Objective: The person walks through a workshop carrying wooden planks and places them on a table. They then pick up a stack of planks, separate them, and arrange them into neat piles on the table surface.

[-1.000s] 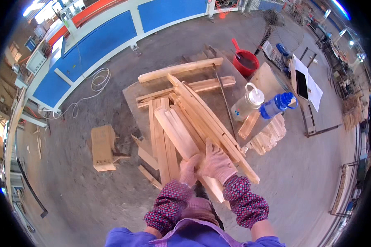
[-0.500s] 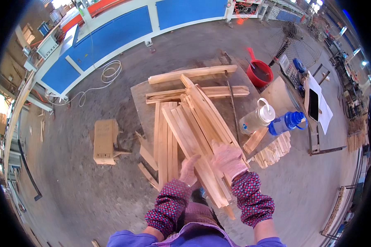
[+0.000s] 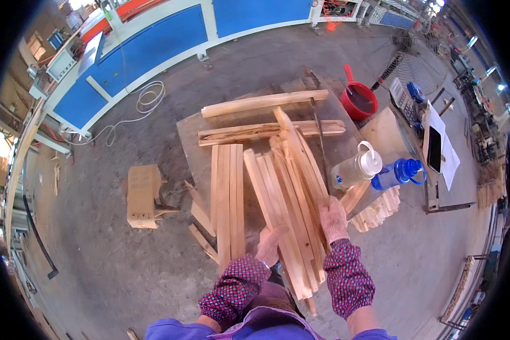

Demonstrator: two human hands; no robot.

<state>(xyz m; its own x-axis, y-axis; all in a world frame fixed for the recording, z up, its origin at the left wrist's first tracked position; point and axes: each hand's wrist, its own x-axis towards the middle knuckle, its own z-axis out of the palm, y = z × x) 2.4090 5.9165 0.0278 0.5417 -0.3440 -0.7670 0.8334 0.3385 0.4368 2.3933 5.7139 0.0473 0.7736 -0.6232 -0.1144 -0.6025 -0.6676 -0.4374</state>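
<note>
A bundle of long pale wooden slats (image 3: 292,192) lies slanted on a low work board (image 3: 190,147). My right hand (image 3: 333,220), in a light glove with a red patterned sleeve, is closed over the bundle's right edge near its near end. Flat against the left underside of the same slats rests my left hand (image 3: 269,245), also gloved. Three parallel slats (image 3: 228,198) lie just left of the bundle. Two longer rough boards (image 3: 266,103) lie crosswise at the far end.
A clear plastic jug (image 3: 357,169) and a blue bottle (image 3: 398,172) stand to the right, beside a stack of short wood pieces (image 3: 377,211). A red bucket (image 3: 359,101) sits further back. A cardboard box (image 3: 143,195) is on the concrete floor at left.
The slat bundle has been drawn together and straightened, lying more lengthwise toward me. Both hands have slid down to its near end; the view has shifted closer.
</note>
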